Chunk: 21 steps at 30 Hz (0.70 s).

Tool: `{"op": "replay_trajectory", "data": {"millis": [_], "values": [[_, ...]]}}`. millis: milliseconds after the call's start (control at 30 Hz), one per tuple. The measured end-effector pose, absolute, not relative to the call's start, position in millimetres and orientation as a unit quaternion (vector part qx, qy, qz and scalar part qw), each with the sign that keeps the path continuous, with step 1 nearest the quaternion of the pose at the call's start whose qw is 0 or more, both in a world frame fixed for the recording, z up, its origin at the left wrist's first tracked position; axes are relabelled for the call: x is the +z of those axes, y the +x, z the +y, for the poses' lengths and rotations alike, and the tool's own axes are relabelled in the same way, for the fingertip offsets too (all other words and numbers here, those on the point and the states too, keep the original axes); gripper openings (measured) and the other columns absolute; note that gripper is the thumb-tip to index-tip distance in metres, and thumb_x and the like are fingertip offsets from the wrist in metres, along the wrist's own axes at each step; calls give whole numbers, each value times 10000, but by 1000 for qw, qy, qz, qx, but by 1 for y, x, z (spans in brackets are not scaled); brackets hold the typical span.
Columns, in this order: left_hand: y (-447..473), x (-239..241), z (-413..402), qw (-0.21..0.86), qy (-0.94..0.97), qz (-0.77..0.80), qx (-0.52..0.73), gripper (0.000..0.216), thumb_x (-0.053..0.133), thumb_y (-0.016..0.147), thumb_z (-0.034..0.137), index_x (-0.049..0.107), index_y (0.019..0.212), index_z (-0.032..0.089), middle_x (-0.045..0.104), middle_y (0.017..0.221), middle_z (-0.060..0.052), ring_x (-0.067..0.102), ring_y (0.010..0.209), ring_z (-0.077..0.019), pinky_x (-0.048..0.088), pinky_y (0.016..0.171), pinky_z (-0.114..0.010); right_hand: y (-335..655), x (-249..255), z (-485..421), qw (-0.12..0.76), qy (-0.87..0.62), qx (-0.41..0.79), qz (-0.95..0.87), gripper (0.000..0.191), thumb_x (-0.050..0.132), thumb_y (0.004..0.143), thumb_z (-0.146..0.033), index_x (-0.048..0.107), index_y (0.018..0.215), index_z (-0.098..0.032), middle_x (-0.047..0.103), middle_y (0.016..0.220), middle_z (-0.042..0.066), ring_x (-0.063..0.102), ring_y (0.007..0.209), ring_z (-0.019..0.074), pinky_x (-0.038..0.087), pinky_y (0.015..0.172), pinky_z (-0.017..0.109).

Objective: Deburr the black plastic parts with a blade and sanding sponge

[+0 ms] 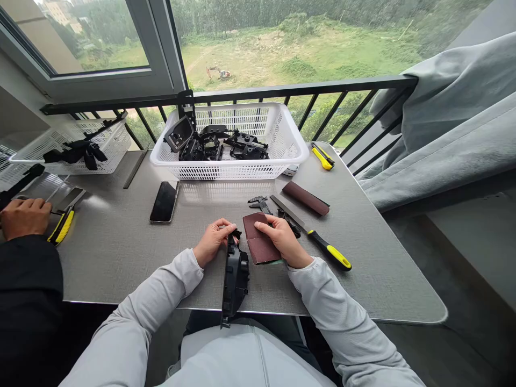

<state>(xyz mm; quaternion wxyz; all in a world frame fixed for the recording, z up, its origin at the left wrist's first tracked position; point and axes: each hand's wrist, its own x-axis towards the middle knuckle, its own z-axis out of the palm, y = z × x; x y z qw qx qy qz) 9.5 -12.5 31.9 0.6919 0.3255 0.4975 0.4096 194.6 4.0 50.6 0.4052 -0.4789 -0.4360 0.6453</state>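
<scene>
My left hand (213,241) pinches the upper end of a black plastic part (234,277), a long moulded piece with clips along its edges. Its lower end reaches past the table's front edge, close to my body. In my right hand (287,241) is a folded sheet of dark red sandpaper (258,242), thumb on top and fingers underneath. The sandpaper is just right of the part, with a small gap between them. Behind my right hand lie a caliper (260,203) and a flat file (328,250) with a black and yellow handle.
A white basket (237,171) of black plastic parts stands at the back. Around it are a phone (164,201), rolled sandpaper (306,198) and a yellow utility knife (322,157). At far left, a co-worker's hand (26,217) is near another yellow knife (62,226) and basket (116,142).
</scene>
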Motion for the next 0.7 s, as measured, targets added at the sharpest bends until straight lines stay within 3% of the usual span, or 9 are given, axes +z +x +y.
{"op": "replay_trajectory", "data": {"millis": [300,367,533,700], "values": [[5,39,-10,695,317,490,420,482,739,652,565,612,892,167,620,548,31,321,335,-23,139,323,-165,198,54,5,439,-479,657,-382,272,763,592,-392,712,765,-189,691,700,3,581,601,158,454,570,280],[5,40,-10,711,307,472,422,493,748,651,556,615,920,165,611,555,36,332,339,-24,171,317,-160,199,55,7,449,-479,660,-366,282,758,593,-396,707,786,-196,686,688,-2,595,599,166,468,572,290],[6,41,-12,725,293,445,437,528,847,542,493,575,856,166,572,561,59,510,431,-64,401,400,-174,204,57,11,467,-484,661,-333,276,750,578,-400,666,758,-208,638,592,-17,594,542,179,469,516,301],[0,41,-11,714,312,456,429,518,880,523,336,476,815,194,609,627,59,546,456,-63,468,452,-181,206,58,14,485,-490,648,-323,295,758,548,-395,656,743,-199,607,561,-24,553,492,155,464,492,295]]}}
